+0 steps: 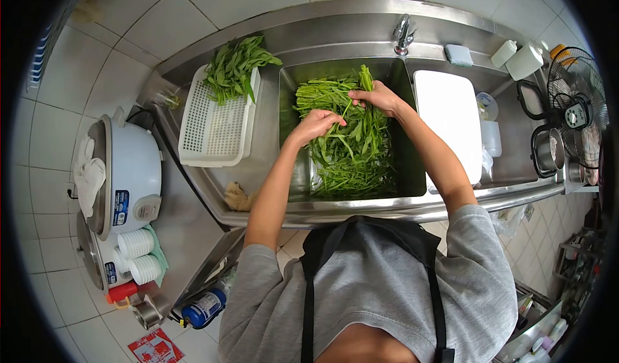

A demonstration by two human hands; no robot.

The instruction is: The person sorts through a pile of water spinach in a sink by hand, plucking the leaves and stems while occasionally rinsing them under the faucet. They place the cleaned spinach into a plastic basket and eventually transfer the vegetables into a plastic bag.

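Observation:
Leafy green vegetables point(351, 153) with long stems fill much of the steel sink basin point(290, 176) before me. My right hand point(377, 98) is closed around a bunch of green stems point(366, 78) at the basin's upper right. To its left, my left hand point(318, 126) pinches a thin green stem, with the thumb and finger pressed together. Cut stem ends point(313, 97) lie together just above my left hand. Some of the greens under both hands are hidden.
Left of the basin, a white perforated basket point(209, 134) holds more greens point(235, 69). A white board point(448, 127) covers part of the right side. The faucet point(403, 35) stands behind the basin. A fan point(576, 113) is far right, a large cooker point(132, 169) far left.

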